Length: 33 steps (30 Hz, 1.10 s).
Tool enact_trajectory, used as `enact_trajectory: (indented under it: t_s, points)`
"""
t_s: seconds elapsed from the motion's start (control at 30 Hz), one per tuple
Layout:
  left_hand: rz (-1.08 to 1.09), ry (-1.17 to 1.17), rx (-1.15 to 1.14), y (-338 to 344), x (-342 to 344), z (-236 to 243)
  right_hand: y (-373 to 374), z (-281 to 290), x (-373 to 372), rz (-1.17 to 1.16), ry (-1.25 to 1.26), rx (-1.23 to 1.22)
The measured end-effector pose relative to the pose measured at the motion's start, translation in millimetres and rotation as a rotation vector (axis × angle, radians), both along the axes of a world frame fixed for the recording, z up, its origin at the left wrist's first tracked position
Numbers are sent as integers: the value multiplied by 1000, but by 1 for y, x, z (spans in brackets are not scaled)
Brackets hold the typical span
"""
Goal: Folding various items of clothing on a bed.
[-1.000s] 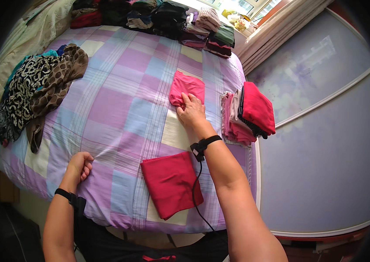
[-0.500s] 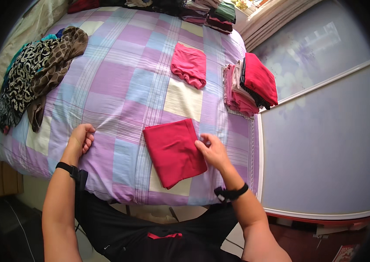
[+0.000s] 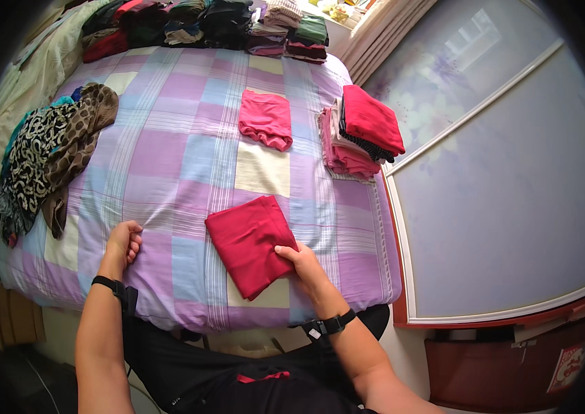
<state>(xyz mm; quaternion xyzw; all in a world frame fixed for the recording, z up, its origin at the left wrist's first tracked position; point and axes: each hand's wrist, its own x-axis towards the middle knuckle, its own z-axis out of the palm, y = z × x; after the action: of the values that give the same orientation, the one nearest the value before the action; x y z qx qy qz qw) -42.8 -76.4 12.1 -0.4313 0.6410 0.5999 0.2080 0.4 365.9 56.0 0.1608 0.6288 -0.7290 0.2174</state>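
A dark red folded cloth garment (image 3: 246,241) lies flat near the front of the bed, in a rough rectangle. My right hand (image 3: 299,265) grips its right edge, thumb on top and fingers hidden beneath. To the left, apart from the garment, my left hand (image 3: 125,243) rests on the bedspread (image 3: 168,265) with curled fingers and nothing visible in them. Farther back lies a pink folded garment (image 3: 265,119) with a gathered edge. A stack of folded clothes (image 3: 370,127), topped with a bright red one, sits at the bed's right edge.
A loose heap of patterned cloth (image 3: 41,155) covers the bed's left side. Several piles of folded clothes (image 3: 216,24) line the far edge. A sliding-door wardrobe (image 3: 499,207) stands close on the right, and a pale curtain (image 3: 6,148) hangs at the left.
My right hand has closed on the red garment's right edge, its thumb now over the top. The whole view has shifted, showing more of the far clothes piles.
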Motion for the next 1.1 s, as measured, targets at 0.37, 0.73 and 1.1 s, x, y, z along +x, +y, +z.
enact_trajectory:
  t_s: [0.37,0.73,1.1]
  points:
    - [2,-10,0,-6,-6,-10,49,46,-5,-200,122,-370]
    - [7,-20,-24,-7,-3,-3,220,65,-47,-440,249,-301]
    - [20,-64,-32,-15,1,-7,235,-23,-49,-538,82,420]
